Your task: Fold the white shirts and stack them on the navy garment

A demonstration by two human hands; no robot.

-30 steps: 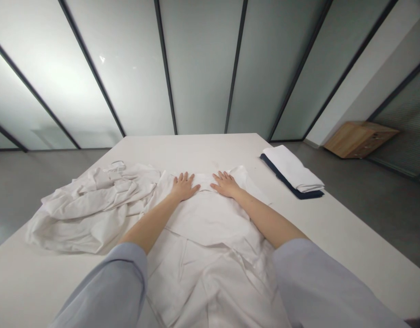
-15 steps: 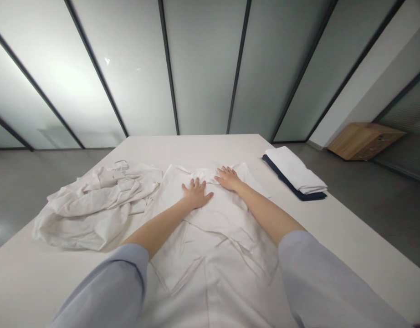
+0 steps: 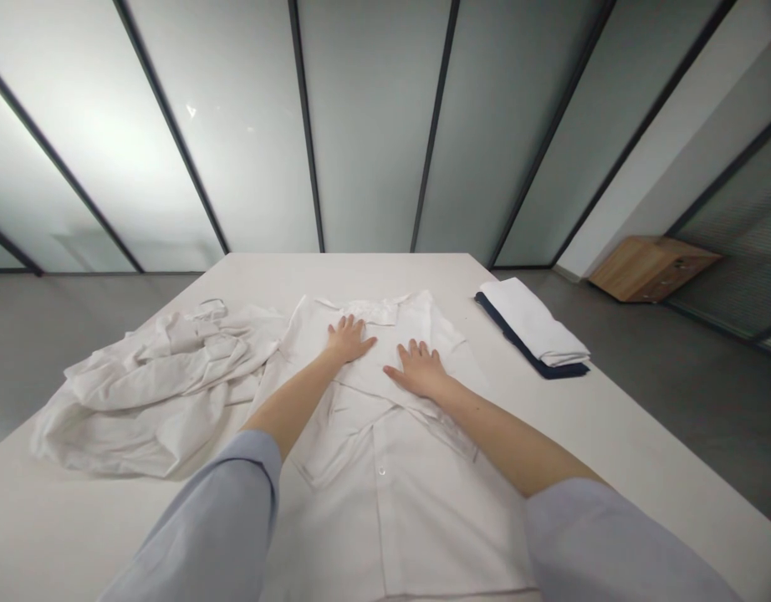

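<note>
A white button-front shirt [image 3: 423,510] lies spread on the table, collar at the far end, a button showing on its placket. Near the collar, my left hand [image 3: 348,339] rests flat on the cloth with fingers spread. My right hand [image 3: 418,368] also presses flat on the shirt's upper part, a little closer to me, fingers apart. Creases and folded cloth run across the shirt below both hands. Neither hand grips anything.
A crumpled heap of white cloth [image 3: 153,393] lies left of the shirt. Folded white cloth [image 3: 536,322] sits on dark navy cloth [image 3: 564,371] at the table's right edge. A wooden cabinet [image 3: 642,267] stands on the floor beyond the white table [image 3: 335,267].
My right hand has slid back toward me, away from the collar. My left hand has shifted slightly forward. The shirt looks flatter, and its button and lower hem now show.
</note>
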